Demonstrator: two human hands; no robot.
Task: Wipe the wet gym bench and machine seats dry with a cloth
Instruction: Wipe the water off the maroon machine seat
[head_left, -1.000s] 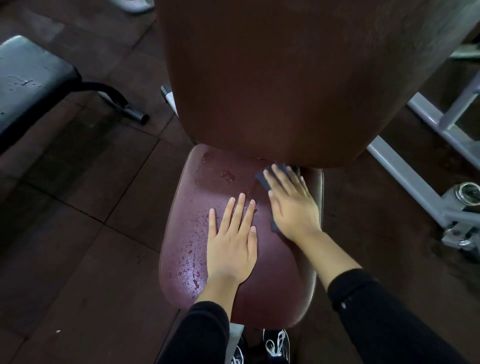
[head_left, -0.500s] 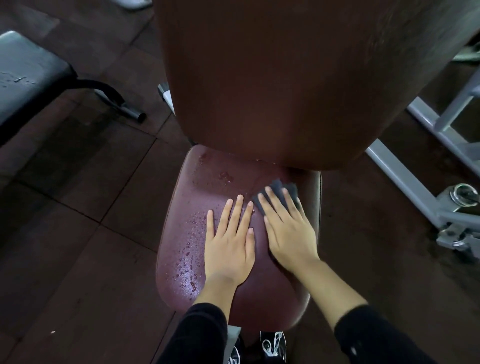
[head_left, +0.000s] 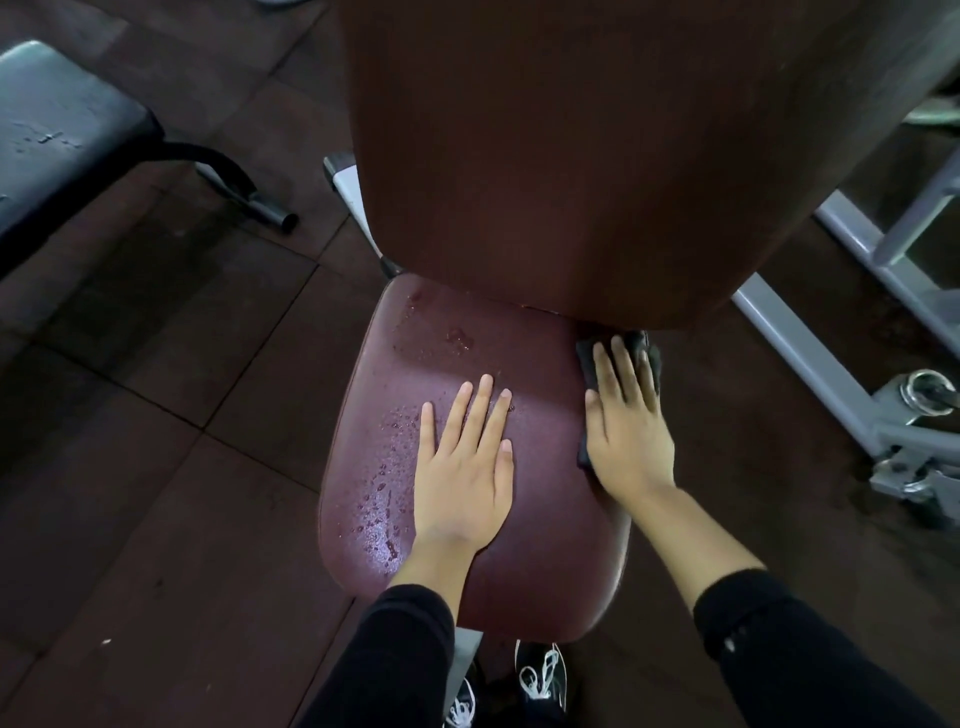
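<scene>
The right hand (head_left: 626, 436) lies flat, fingers straight, pressing a dark cloth (head_left: 589, 364) onto the far right corner of the maroon machine seat (head_left: 535, 561), just under the lower edge of the brown backrest (head_left: 571, 156). The left hand (head_left: 465, 470) rests open, palm down, on the middle of the seat. Water droplets (head_left: 382, 499) bead along the seat's left side and far part; the right part looks dull and dry. A black padded bench (head_left: 57, 135), spotted with water, stands to the left on the dark tiled floor (head_left: 156, 415).
</scene>
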